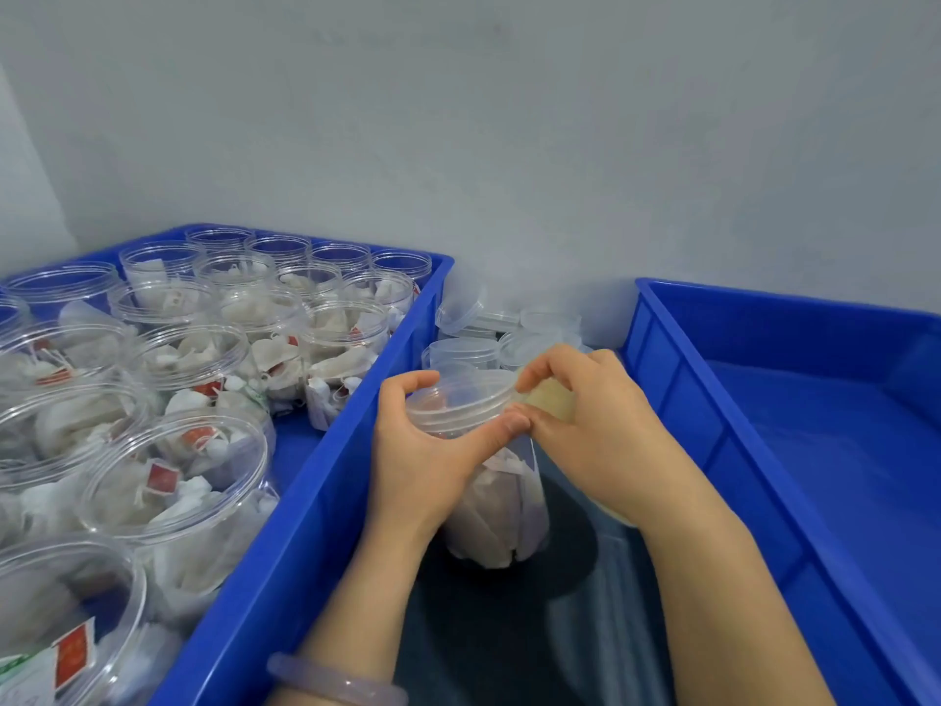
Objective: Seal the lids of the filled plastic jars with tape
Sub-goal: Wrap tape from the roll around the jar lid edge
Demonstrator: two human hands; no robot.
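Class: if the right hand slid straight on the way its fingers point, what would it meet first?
The clear lid of the jar; the right hand, pinching tape, seems to touch its rim.

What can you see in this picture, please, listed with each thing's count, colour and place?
blue plastic crate of jars: one, blue, left
open clear plastic jars of tea bags: many, clear, inside that crate
second blue plastic crate: one, blue, right
loose clear plastic lids: several, clear, between the crates at the back
held clear plastic jar: one, clear, white bags inside, centre
pale yellowish tape: one, yellowish, at the held jar's rim
lilac bangle: one, lilac, left wrist
left-hand grip: round the held jar's top
right-hand grip: pinching the tape
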